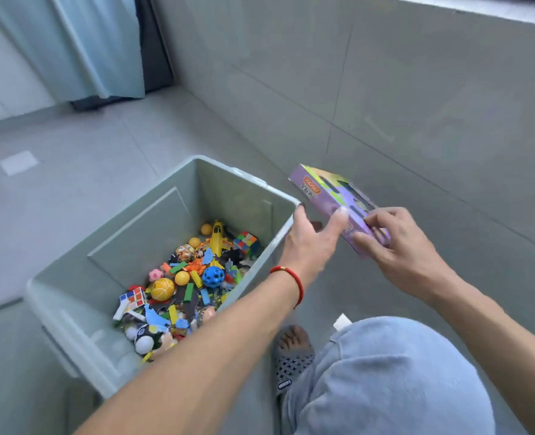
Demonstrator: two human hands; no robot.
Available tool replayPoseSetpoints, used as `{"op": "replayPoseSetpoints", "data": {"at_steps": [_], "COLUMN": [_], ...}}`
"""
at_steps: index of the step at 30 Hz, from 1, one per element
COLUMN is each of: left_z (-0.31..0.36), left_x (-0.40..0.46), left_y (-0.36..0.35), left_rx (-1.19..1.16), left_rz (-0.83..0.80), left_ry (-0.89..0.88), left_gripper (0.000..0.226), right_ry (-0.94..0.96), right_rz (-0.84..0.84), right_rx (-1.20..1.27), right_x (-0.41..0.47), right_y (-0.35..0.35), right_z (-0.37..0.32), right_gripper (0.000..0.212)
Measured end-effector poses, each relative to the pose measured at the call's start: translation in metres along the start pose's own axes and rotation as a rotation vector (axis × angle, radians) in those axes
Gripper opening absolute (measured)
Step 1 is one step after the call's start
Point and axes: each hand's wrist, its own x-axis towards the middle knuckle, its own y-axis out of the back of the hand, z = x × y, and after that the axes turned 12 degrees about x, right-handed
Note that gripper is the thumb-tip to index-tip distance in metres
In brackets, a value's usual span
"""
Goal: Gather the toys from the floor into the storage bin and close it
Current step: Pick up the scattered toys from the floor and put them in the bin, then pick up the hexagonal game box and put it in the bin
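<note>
Toys of many colours lie heaped in the bottom of the pale grey-green rectangular plastic storage bin (153, 221), which stands open on the grey tiled floor (71, 171); among them are a yellow toy aeroplane (217, 238), a blue perforated ball (212, 276), an orange-yellow ball (162, 289) and two colour-tiled puzzle cubes, one near the far corner (245, 241) and one nearer the person (133, 297). Just beyond the bin's right rim, a flat purple cardboard toy box (329, 196) is held tilted in the air. Right hand (394, 243) grips its near end, fingers curled over the top edge and thumb underneath. Left hand (310, 243), with a red cord bracelet (289, 274) at the wrist, reaches across the bin's rim with fingers spread and fairly straight, its fingertips touching the box's side. Below, a knee in light blue trousers (394, 372) and a foot in a grey slotted slipper (291, 359) show on the floor beside the bin
</note>
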Motion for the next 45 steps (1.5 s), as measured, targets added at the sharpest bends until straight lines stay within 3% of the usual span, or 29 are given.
{"op": "replayPoseSetpoints", "data": {"at_steps": [2,5,9,11,14,16,20,25,29,31,35,39,42,45], "left_z": [0.012,-0.001,-0.054,-0.076,-0.075,-0.040,0.068,0.162,0.190,0.192,0.177,0.135,0.118,0.117], "left_x": [-0.009,-0.016,-0.031,-0.041,-0.047,-0.052,-0.060,-0.079,-0.106,-0.119,-0.141,-0.142,-0.132,-0.115], "left_y": [0.018,0.075,0.164,0.196,0.213,0.199,0.123,-0.004,-0.096,-0.137,-0.205,-0.251,-0.267,-0.273], "left_rx": [-0.227,-0.379,-0.387,-0.238,0.355,0.483,0.489,0.475,0.530,0.570,0.729,0.944,1.094,1.072], "left_rz": [0.136,0.412,0.494,0.447,0.433,0.437,0.252,-0.035,-0.332,-0.478,-0.706,-0.782,-0.853,-0.819], "left_ry": [0.029,0.053,0.199,0.363,0.475,0.359,-0.075,-0.386,-0.518,-0.574,-0.697,-0.779,-0.762,-0.648], "left_gripper": [0.073,0.054,0.041,0.037,0.065,0.073,0.043,0.031,0.024,0.021,0.022,0.035,0.040,0.032], "right_ry": [0.158,0.250,0.308,0.306,0.253,0.212,0.102,-0.113,-0.414,-0.644,-1.147,-1.487,-1.547,-1.455], "right_rz": [-0.101,-0.276,-0.206,-0.185,-0.189,-0.194,-0.140,0.128,0.583,0.778,0.984,1.198,1.315,1.475], "right_rx": [-0.049,-0.038,0.007,0.008,-0.042,-0.092,-0.149,0.033,0.455,0.596,0.775,1.017,1.182,1.240], "right_x": [0.002,0.009,0.018,0.016,0.008,-0.001,-0.030,-0.090,-0.158,-0.200,-0.299,-0.373,-0.391,-0.380], "right_y": [-0.006,-0.018,-0.025,-0.026,-0.014,0.005,0.063,0.147,0.184,0.176,0.119,0.066,0.046,0.045], "right_z": [-0.043,-0.102,-0.136,-0.135,-0.122,-0.108,-0.091,-0.058,0.025,0.079,0.186,0.238,0.257,0.276], "right_gripper": [0.021,0.040,0.039,0.037,0.036,0.033,0.019,0.016,0.019,0.019,0.014,0.048,0.057,0.065]}}
